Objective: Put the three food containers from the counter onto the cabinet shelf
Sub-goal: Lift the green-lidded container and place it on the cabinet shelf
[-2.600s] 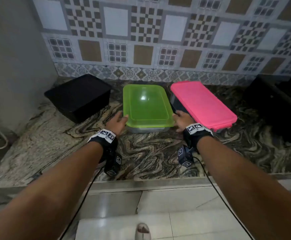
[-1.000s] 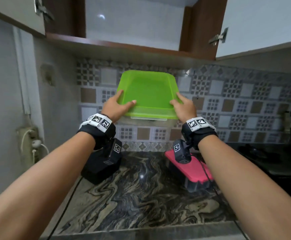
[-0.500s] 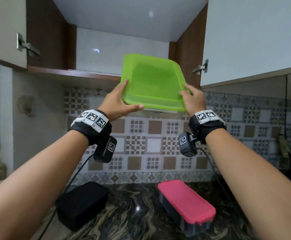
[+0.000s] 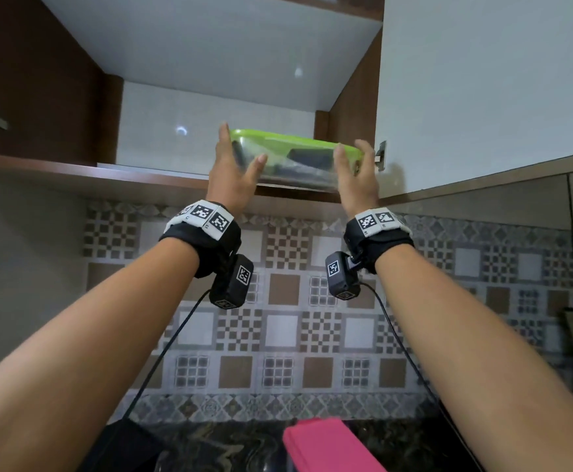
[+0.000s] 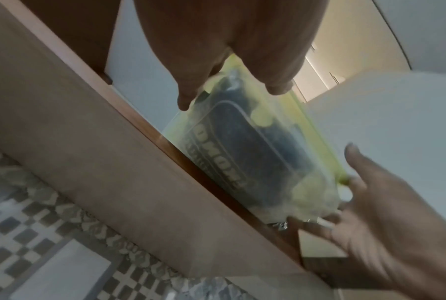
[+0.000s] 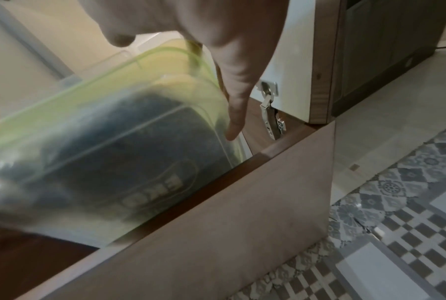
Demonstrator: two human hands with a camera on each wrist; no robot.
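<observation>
Tabletop at the near bottom edge carries two containers not yet moved: pink-lidded container right of centre, black container to its left, apart from each other. Judgement: two of three left to do.

Up and farther out, both forearms are raised toward the open cabinet, wristbands level with the tiled backsplash.

Left hand is at the left end of the green-lidded container, fingers straight and spread, pointing up, thumb angled toward the container's front wall. Right hand mirrors it at the right end, fingers extended. Neither is curled round the box; both look loose and flat against or just beside the ends. Wrist views are blurred, so actual contact cannot be confirmed.

The green-lidded container sits at the right part of the cabinet shelf, close to the right side wall and door hinge. Its base overhangs the front lip; in the left wrist view the clear underside with embossed lettering shows past the shelf edge. It looks roughly level.

Judgement: first container is being placed, not fully seated. It wants a push farther back before release. Risk: tipping off the lip if let go now.
</observation>
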